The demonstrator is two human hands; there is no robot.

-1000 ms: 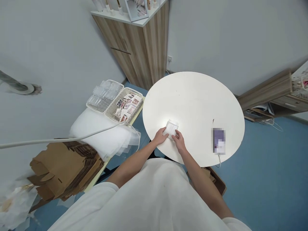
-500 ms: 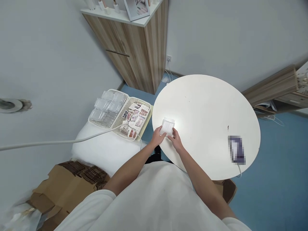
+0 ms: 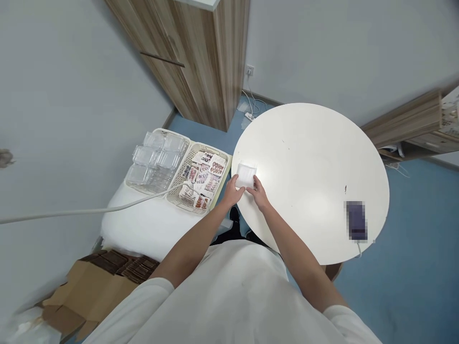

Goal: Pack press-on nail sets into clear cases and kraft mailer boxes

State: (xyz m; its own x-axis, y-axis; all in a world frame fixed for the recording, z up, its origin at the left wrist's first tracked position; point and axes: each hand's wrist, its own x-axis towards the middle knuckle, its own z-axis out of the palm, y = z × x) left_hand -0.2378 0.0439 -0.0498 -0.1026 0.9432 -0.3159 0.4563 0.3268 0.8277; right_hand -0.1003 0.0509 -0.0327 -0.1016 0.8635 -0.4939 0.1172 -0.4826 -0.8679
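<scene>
Both hands hold a small, flat, square white box point(image 3: 246, 175) with a translucent rim, at the left edge of the round white table point(image 3: 308, 153). Closed on its left side and near corner is my left hand point(image 3: 232, 192). My right hand point(image 3: 258, 192) grips the right side, and its thumb lies along the near edge. The thumbs almost meet in front. I cannot make out what is inside the box. Left of my hands, a white basket point(image 3: 172, 197) holds cards of decorated press-on nails point(image 3: 202, 177).
Another basket point(image 3: 158, 131) contains stacked clear plastic boxes point(image 3: 158, 155). A white cable point(image 3: 107, 210) crosses in front of the baskets. On the table's right lies a blurred dark phone-like object point(image 3: 356, 220). Flattened cardboard boxes point(image 3: 93, 286) are at lower left, and a wooden cabinet point(image 3: 201, 62) stands behind.
My view has tilted down a little, so the cabinet top has left the picture. Both hands still hold the white box, which appears slightly higher in view and more level.
</scene>
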